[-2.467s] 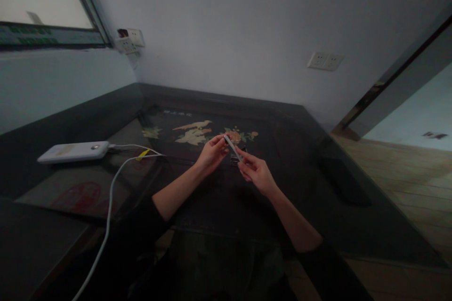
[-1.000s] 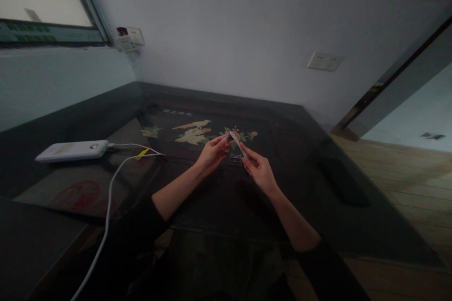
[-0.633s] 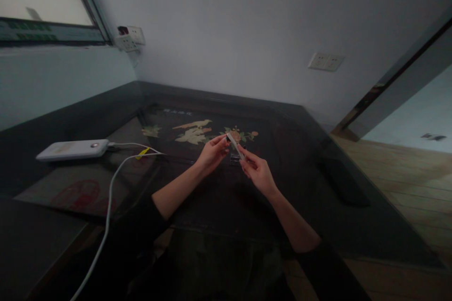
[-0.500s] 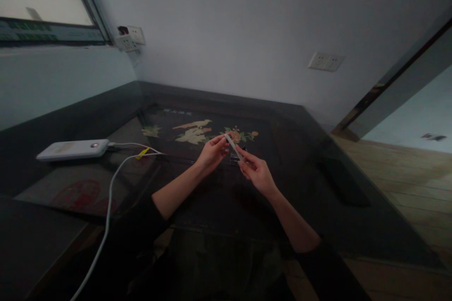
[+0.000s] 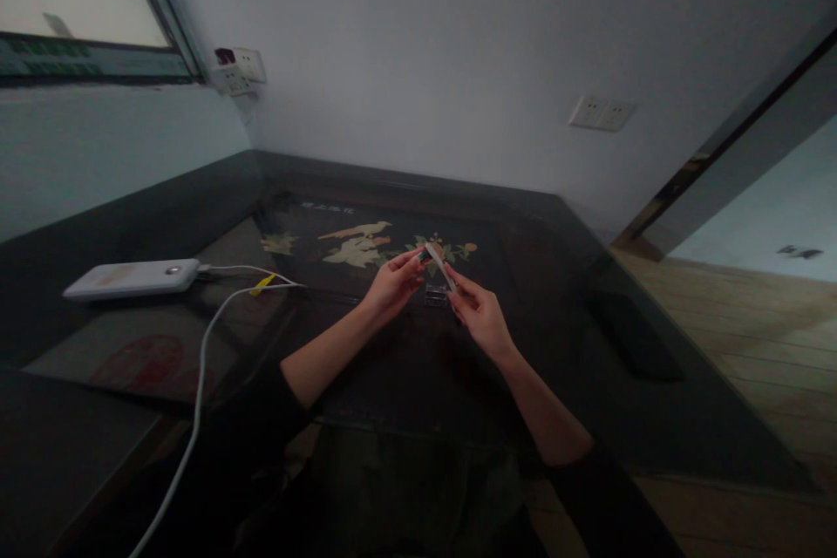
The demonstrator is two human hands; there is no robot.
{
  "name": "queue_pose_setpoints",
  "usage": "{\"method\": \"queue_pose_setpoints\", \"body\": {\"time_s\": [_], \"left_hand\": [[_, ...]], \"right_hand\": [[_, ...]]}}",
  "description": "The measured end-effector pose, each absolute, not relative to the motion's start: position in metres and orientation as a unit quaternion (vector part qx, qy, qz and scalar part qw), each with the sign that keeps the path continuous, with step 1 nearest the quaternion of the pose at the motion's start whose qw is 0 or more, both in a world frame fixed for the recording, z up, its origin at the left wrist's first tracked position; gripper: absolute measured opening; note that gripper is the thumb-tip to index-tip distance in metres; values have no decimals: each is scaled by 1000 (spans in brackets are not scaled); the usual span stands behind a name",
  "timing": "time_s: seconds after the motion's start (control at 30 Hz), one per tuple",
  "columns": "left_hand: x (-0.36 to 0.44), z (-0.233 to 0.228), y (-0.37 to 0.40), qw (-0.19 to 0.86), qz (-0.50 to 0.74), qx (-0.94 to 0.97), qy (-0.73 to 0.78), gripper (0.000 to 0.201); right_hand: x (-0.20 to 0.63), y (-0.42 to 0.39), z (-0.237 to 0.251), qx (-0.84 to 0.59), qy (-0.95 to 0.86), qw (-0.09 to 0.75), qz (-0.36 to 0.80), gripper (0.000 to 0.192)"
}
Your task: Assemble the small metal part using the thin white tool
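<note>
Over the middle of the dark table [image 5: 392, 366], my right hand [image 5: 482, 319] grips the lower end of a thin, pale, flat strip [image 5: 440, 265], which slants up to the left. My left hand [image 5: 392, 286] has its fingers closed in a pinch on a small dark piece [image 5: 425, 255] with a greenish glint. The strip's upper end is touching or right beside that piece; I cannot tell which. Just behind and below the strip, a small clear, box-like thing [image 5: 436, 295] lies on the table, partly hidden by my right fingers.
At the left lies a white power bank [image 5: 134, 277] with a white cable [image 5: 202, 375] that bears a yellow tag [image 5: 263, 283]. A dark flat slab [image 5: 634, 336] rests at the right. Wall sockets [image 5: 602, 113] are behind the table, and an inlaid bird picture [image 5: 357, 246] decorates its top.
The strip's upper end has shifted slightly to the right, and my right hand with it. More of the small dark piece in my left fingers shows now. The view has turned slightly.
</note>
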State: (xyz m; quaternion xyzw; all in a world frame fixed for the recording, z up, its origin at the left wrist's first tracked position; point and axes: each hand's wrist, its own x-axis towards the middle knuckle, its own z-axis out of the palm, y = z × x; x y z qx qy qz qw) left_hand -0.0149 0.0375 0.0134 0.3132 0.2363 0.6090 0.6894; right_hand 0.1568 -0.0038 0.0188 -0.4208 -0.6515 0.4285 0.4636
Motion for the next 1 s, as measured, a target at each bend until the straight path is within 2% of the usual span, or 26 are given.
{"method": "queue_pose_setpoints", "body": {"time_s": [0.17,0.57,1.0], "left_hand": [[-15,13,39,691,610,311,234,33],[-16,15,39,683,617,313,235,37],[-15,15,38,688,613,308,238,33]], "right_hand": [[156,-6,19,-419,-656,460,426,52],[151,-10,18,-339,-615,458,544,54],[157,-3,16,-416,-640,468,445,54]]}}
